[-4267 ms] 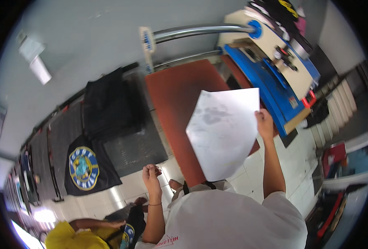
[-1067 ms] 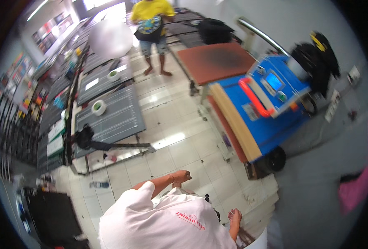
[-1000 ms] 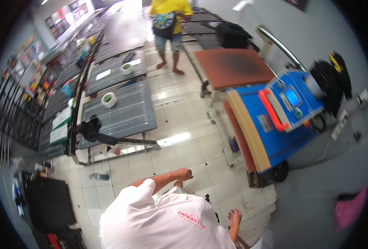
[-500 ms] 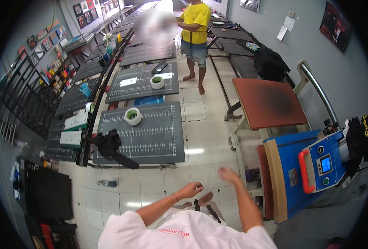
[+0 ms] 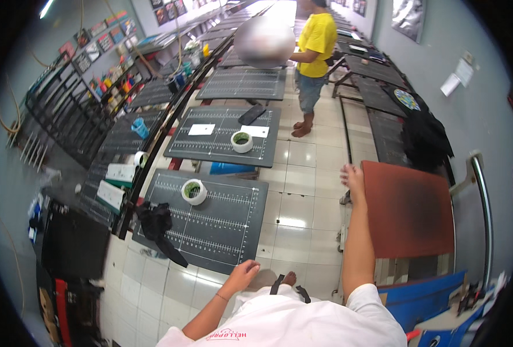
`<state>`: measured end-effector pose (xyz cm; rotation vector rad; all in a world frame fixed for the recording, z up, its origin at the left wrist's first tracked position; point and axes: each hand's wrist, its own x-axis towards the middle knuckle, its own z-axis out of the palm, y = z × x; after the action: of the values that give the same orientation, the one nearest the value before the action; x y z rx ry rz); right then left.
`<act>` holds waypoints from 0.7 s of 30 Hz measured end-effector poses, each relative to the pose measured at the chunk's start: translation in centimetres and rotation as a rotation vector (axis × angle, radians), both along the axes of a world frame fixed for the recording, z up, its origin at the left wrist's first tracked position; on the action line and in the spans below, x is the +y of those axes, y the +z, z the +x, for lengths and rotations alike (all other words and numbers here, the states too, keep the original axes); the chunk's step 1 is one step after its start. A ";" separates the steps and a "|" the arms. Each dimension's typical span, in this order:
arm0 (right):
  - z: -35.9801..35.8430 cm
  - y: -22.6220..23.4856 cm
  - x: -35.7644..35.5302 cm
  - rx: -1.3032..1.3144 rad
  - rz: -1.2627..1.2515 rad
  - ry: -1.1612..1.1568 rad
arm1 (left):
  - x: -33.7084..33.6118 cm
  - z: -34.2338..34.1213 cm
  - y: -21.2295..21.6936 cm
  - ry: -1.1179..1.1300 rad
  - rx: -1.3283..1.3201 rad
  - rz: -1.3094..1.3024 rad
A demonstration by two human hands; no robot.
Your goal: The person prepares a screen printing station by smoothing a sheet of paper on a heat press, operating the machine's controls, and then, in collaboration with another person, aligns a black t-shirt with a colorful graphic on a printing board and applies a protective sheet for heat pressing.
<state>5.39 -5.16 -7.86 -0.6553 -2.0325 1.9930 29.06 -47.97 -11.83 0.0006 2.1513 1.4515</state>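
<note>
My left hand (image 5: 241, 275) hangs low in front of me, fingers loosely bent and holding nothing. It is closest to the near corner of a dark board (image 5: 222, 225) with white ruled lines. On that board are a roll of white tape (image 5: 194, 192) and a bunched black cloth with a strap (image 5: 155, 222), which hangs over the near edge. My right hand (image 5: 352, 178) reaches forward, fingers apart and empty, at the left edge of a reddish-brown flat pad (image 5: 407, 208) with a dark patch. Whether it touches the pad I cannot tell.
A second ruled board (image 5: 224, 136) bears white cards, another tape roll (image 5: 242, 142) and a dark phone-like object (image 5: 252, 114). A person in a yellow shirt (image 5: 317, 43) stands in the tiled aisle ahead. A blue machine (image 5: 424, 289) and a curved metal bar (image 5: 483, 220) are at right.
I have moved forward between the boards, and the blue machine has slid toward the lower right. My right arm has stretched forward to the brown pad. My left hand stays low.
</note>
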 end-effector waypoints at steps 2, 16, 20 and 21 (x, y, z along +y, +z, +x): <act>-0.2 -0.2 -1.6 -0.142 0.113 0.206 | 1.5 -2.0 0.3 0.041 0.071 0.021; -9.5 0.7 8.8 -0.328 0.216 0.479 | 14.3 -36.7 1.5 0.075 0.300 0.034; -14.2 1.5 12.3 -0.392 0.174 0.390 | 17.9 -48.2 3.4 -0.051 0.380 0.005; -15.6 1.2 13.0 -0.391 0.151 0.375 | 18.4 -50.8 3.5 -0.080 0.404 -0.032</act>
<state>-10.16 7.85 -6.65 -0.7206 -2.6808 1.9904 -21.72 -29.56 -8.34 0.3957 2.4582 1.4670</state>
